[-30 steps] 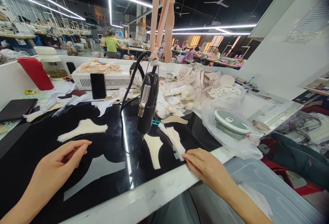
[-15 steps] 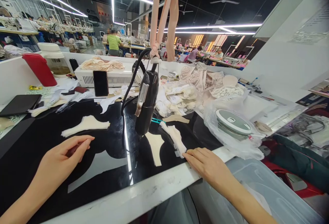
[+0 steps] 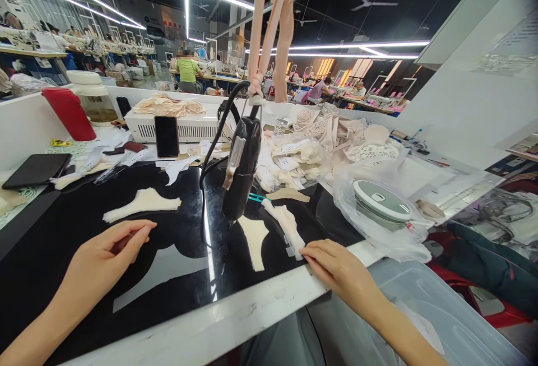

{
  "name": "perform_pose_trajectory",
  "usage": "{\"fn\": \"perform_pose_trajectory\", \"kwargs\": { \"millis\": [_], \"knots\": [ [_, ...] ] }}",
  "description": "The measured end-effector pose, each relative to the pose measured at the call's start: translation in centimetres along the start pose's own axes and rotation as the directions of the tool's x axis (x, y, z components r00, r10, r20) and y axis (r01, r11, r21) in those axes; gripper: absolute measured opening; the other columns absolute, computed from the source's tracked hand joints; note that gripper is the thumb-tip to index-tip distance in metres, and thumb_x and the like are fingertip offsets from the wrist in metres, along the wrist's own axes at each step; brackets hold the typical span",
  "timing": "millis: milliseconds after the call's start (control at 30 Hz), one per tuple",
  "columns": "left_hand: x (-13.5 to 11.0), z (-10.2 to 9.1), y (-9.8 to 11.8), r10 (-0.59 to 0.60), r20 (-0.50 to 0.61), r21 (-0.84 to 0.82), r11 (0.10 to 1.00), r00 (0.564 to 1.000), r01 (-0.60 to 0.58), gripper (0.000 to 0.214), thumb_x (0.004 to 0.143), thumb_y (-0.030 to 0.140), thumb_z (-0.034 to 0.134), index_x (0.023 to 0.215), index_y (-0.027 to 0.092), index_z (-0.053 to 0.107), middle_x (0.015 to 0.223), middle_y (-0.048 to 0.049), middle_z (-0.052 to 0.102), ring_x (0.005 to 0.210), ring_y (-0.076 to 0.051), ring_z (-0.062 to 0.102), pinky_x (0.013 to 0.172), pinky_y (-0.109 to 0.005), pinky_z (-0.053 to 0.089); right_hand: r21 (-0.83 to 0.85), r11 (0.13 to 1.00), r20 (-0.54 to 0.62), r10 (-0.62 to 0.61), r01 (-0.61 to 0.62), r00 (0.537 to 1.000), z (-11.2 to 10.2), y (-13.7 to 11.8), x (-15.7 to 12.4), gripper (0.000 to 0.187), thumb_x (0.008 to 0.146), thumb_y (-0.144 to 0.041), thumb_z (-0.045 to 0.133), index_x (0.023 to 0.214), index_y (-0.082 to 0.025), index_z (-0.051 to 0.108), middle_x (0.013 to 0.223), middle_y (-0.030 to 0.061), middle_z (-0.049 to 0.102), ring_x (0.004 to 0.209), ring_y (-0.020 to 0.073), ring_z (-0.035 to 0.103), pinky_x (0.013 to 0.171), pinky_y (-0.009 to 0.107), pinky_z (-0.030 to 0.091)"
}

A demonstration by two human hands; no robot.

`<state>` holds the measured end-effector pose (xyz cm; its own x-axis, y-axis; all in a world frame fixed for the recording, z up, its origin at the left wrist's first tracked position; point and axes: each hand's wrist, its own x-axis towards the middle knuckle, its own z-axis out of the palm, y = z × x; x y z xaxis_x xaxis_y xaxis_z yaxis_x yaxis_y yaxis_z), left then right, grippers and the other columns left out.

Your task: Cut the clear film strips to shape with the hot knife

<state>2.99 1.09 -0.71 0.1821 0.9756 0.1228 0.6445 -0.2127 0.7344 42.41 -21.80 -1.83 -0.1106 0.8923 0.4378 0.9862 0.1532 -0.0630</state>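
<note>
My left hand hovers over the black tabletop, its thumb and fingers drawn together and nothing visible in them. Just beyond it lies a cream fabric piece with curved edges. A flat grey shape is on the black surface to its right. My right hand has its fingertips closed at the near end of a small stack of cream fabric pieces by the table edge. Another cream piece lies left of that stack. Between my hands hangs a black hand-held electric tool on pink straps.
A phone leans against a white box. Heaped fabric parts fill the back. At right, a bagged round green-lidded container rests near the edge, above a clear plastic bin. A red tumbler stands back left.
Almost nothing differs. The view has shifted slightly, and my right fingertips sit a touch higher at the stack's end. My left hand keeps the same pose.
</note>
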Motion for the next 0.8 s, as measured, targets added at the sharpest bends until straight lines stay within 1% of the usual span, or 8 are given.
{"fn": "perform_pose_trajectory", "kwargs": {
  "millis": [33,100,200,267,367,567,667,800],
  "knots": [
    [0.0,0.0,0.0,-0.008,0.001,-0.001,1.000,1.000,0.008,0.047,0.075,0.062,0.064,0.103,0.028,0.077,0.065,0.0060,0.065,0.058,-0.015,0.058,0.057,-0.022,0.045,0.022,0.999,-0.006,0.031,-0.031,1.000,-0.2,-0.1,0.2,0.024,0.103,-0.019,0.047,0.107,-0.024,0.070,0.100,0.0074,0.078,0.087,0.0207,0.074,0.077,0.034,0.061],
    [0.0,0.0,-0.1,-0.014,0.008,0.001,1.000,1.000,0.013,0.048,0.075,0.064,0.064,0.104,0.028,0.077,0.065,0.0061,0.065,0.057,-0.015,0.058,0.056,-0.021,0.045,0.136,0.979,-0.036,0.159,-0.153,0.987,-0.6,-0.1,0.8,0.021,0.102,-0.023,0.049,0.102,-0.025,0.071,0.100,0.0068,0.077,0.084,0.0200,0.073,0.074,0.032,0.061],
    [0.1,0.0,-0.3,0.010,0.013,0.005,1.000,1.000,-0.010,0.047,0.076,0.063,0.065,0.104,0.028,0.078,0.064,0.0057,0.065,0.057,-0.015,0.058,0.055,-0.021,0.044,0.342,0.877,-0.083,0.385,-0.336,0.919,-1.3,0.3,2.3,0.019,0.098,-0.032,0.054,0.093,-0.025,0.071,0.094,0.0047,0.076,0.074,0.0183,0.069,0.065,0.029,0.058],
    [0.2,0.0,-0.5,0.031,0.011,0.011,0.999,0.999,-0.031,0.045,0.077,0.061,0.065,0.103,0.027,0.079,0.063,0.0048,0.066,0.058,-0.016,0.059,0.054,-0.021,0.045,0.391,0.837,-0.118,0.459,-0.384,0.881,-1.6,0.9,3.6,0.021,0.098,-0.036,0.054,0.093,-0.024,0.070,0.092,0.0047,0.075,0.072,0.0183,0.068,0.065,0.029,0.057],
    [0.4,0.0,-0.6,0.055,-0.015,0.016,0.998,0.998,-0.055,0.042,0.077,0.060,0.066,0.100,0.028,0.080,0.067,0.0032,0.069,0.060,-0.017,0.061,0.052,-0.021,0.045,0.418,0.810,-0.132,0.503,-0.412,0.854,-1.9,1.9,5.3,0.025,0.097,-0.041,0.054,0.094,-0.022,0.070,0.090,0.0047,0.075,0.073,0.0187,0.068,0.067,0.030,0.057],
    [0.2,0.3,-0.6,0.069,-0.004,-0.010,0.998,0.998,-0.069,0.044,0.079,0.060,0.063,0.101,0.025,0.080,0.078,-0.0006,0.075,0.059,-0.017,0.061,0.051,-0.022,0.047,0.464,0.785,-0.090,0.503,-0.411,0.860,-3.1,2.7,6.7,0.025,0.094,-0.046,0.059,0.093,-0.024,0.073,0.090,0.0036,0.076,0.072,0.0186,0.067,0.068,0.030,0.055],
    [0.2,0.5,-0.7,0.115,-0.020,-0.018,0.993,0.993,-0.115,0.046,0.081,0.061,0.061,0.100,0.024,0.080,0.080,-0.0025,0.076,0.058,-0.017,0.061,0.050,-0.022,0.047,0.489,0.772,-0.052,0.491,-0.407,0.869,-3.7,2.9,6.9,0.024,0.085,-0.048,0.070,0.084,-0.025,0.075,0.084,0.0030,0.076,0.072,0.0200,0.068,0.064,0.030,0.054],
    [0.3,0.6,-0.7,0.139,-0.024,-0.023,0.990,0.990,-0.139,0.047,0.081,0.064,0.060,0.098,0.025,0.080,0.079,-0.0020,0.076,0.056,-0.016,0.060,0.050,-0.022,0.047,0.560,0.710,-0.117,0.578,-0.427,0.807,-4.6,3.1,7.5,0.034,0.087,-0.056,0.066,0.090,-0.023,0.074,0.083,0.0049,0.075,0.067,0.0185,0.066,0.065,0.031,0.057]
  ]
}}
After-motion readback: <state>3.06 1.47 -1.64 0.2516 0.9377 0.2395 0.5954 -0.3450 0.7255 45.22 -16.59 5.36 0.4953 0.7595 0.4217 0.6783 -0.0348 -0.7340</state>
